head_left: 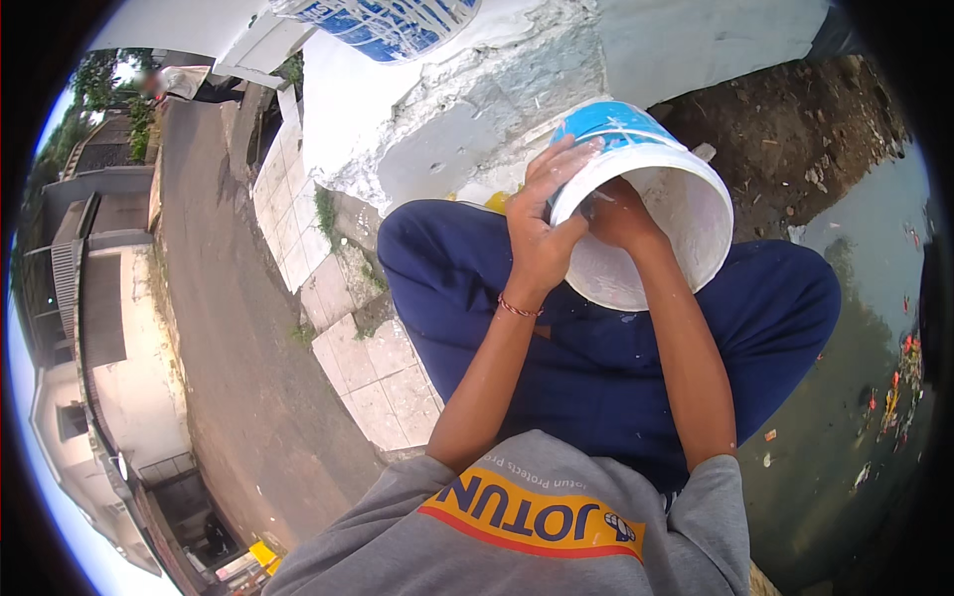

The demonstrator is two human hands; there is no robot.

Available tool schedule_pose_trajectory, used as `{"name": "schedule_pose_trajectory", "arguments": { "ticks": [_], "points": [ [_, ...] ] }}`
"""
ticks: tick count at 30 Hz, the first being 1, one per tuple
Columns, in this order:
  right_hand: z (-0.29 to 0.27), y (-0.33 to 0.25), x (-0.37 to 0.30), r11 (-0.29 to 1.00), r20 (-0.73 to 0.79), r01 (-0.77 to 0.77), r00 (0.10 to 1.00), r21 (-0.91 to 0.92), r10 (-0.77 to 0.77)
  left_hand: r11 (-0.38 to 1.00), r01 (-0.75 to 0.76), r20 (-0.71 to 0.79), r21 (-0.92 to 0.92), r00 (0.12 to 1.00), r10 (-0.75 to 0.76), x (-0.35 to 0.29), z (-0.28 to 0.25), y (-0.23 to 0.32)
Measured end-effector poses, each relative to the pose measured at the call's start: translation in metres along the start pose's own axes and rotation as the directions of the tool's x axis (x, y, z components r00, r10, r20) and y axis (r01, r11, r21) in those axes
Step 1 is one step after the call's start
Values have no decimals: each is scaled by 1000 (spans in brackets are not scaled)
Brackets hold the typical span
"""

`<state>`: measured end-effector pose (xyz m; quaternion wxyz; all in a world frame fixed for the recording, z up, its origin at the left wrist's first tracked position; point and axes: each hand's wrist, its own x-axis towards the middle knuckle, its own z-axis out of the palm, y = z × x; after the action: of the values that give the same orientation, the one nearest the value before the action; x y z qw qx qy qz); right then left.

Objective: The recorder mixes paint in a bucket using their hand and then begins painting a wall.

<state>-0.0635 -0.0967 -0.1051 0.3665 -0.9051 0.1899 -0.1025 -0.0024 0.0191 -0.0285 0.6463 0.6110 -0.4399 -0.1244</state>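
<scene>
A white plastic bucket (686,214) with a blue band lies tilted above my lap, its mouth turned toward me. My left hand (542,214) grips its left rim, thumb on the near side and fingers along the outside wall. Inside the mouth, my right hand (623,216) is closed near the left inner wall. A small dark bit shows by its fingers, but what it holds is hidden. Whitish residue coats the bucket's inside.
Another blue-and-white, paint-smeared bucket (393,28) stands on the rough white ledge (497,94) ahead. Murky water with floating litter (899,382) lies to the right, below a dirt bank (785,139). Left are broken tiles (383,372) and a road (214,288), with a distant person (184,82).
</scene>
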Motion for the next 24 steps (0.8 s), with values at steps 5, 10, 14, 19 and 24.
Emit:
{"name": "schedule_pose_trajectory", "arguments": {
  "ticks": [5, 10, 14, 19, 24],
  "points": [
    [-6, -2, -10, 982, -28, 166, 986, 89, -164, 999, 31, -10, 17, 999, -31, -6, 4, -6],
    [-8, -2, -10, 988, 129, 139, 981, 74, -148, 999, 54, -19, 11, 998, -53, -7, 1, -3],
    [-9, 3, -9, 975, 105, 204, 971, 90, -213, 1000, 7, -2, 13, 1000, -7, -4, -1, -6],
    [12, 26, -9, 935, -81, 313, 941, -165, -329, 1000, -22, 41, 3, 999, 22, 2, 7, -8],
    [6, 23, -5, 961, 24, 274, 962, -41, -273, 1000, -18, 25, 17, 1000, 18, -1, 3, -10]
  ]
}}
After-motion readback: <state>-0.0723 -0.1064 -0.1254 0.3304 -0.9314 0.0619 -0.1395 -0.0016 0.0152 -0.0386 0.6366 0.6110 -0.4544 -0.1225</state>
